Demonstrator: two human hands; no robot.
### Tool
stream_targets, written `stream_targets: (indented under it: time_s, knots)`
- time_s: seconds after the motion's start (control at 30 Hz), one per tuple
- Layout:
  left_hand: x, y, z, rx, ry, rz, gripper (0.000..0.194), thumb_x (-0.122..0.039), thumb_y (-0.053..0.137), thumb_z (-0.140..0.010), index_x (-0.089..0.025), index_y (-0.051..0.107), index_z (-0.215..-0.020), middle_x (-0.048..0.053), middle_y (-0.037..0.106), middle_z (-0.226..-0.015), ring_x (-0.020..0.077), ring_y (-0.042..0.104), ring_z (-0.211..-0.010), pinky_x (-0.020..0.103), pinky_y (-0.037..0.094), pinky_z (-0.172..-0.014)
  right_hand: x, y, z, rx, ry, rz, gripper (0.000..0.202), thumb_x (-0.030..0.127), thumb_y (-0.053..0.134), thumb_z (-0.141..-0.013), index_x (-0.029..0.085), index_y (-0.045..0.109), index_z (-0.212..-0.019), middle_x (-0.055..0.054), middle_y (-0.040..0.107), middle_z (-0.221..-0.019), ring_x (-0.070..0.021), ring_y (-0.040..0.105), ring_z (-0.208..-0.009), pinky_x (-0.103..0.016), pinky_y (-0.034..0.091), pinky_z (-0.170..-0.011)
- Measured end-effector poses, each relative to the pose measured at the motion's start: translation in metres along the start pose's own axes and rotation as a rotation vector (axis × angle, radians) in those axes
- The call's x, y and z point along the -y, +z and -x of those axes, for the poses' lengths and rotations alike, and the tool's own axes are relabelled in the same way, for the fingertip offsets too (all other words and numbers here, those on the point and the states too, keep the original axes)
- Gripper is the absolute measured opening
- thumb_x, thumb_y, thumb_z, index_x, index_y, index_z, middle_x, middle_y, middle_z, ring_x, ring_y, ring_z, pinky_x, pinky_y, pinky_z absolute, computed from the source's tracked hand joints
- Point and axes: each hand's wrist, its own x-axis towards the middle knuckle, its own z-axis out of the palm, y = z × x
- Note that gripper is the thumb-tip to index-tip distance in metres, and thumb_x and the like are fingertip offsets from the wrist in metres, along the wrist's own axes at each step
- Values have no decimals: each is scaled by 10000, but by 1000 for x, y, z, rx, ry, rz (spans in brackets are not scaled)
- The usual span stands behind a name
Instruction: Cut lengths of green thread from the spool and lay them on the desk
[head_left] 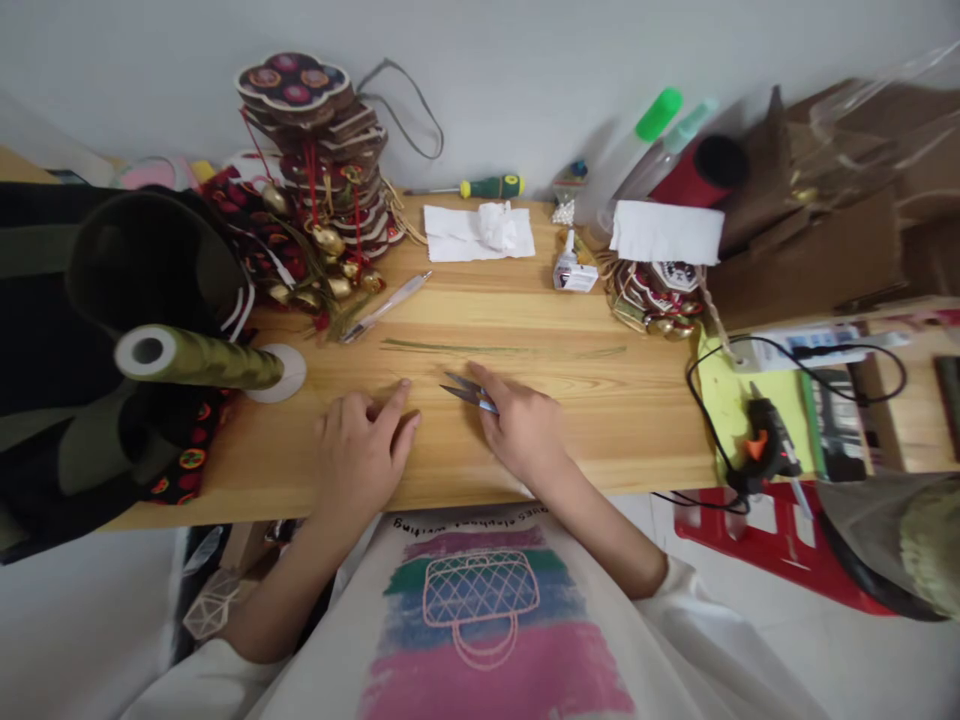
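Observation:
My right hand [525,425] is closed around small scissors [469,393], whose blades point left and stand slightly apart just above or on the wooden table [630,420]. To the left, my left hand [364,440] rests on the tabletop with thumb and index finger spread, and nothing shows in it. Beyond both hands lies a thin bundle of green cord [450,347], stretched left to right. A short, fine strand [604,352] lies further right along the same line.
A green thread spool [202,360] stands at the left beside stacked ornaments [330,150] with bells. A pen [390,305], screwdriver [491,187], tissue [478,232] and small glue bottle [574,265] lie behind. At the right are a glue gun [769,440] and cardboard boxes [825,240].

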Motion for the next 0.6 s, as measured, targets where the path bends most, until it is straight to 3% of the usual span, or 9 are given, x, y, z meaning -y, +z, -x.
stream_targets:
  time_s: [0.23,0.43,0.6]
  knots:
    - [3,-2,4,-13,116,49,380,-413,416,-950,-244,678,-1166,81,495,-819,233,479,-797,346,339,-708,6,2,-6,26,-115,7,554,289,358,-949,306,367,-1503,-65,714,-1147,-202,675,-955,-293,485,-792]
    - [6,-1,12,-25,149,53,374,-394,412,-955,-252,676,-1179,84,506,-846,227,482,-795,345,335,-704,8,2,-6,4,-105,6,480,302,358,-949,278,497,-1408,-82,717,-1130,-219,686,-931,-304,483,-757]
    - [6,0,15,-18,130,48,378,-397,415,-952,-249,676,-1183,86,511,-843,226,483,-795,345,339,-707,-1,-3,6,-3,-15,20,382,274,391,-928,257,613,-1238,-71,739,-1045,-213,694,-892,-274,453,-689]
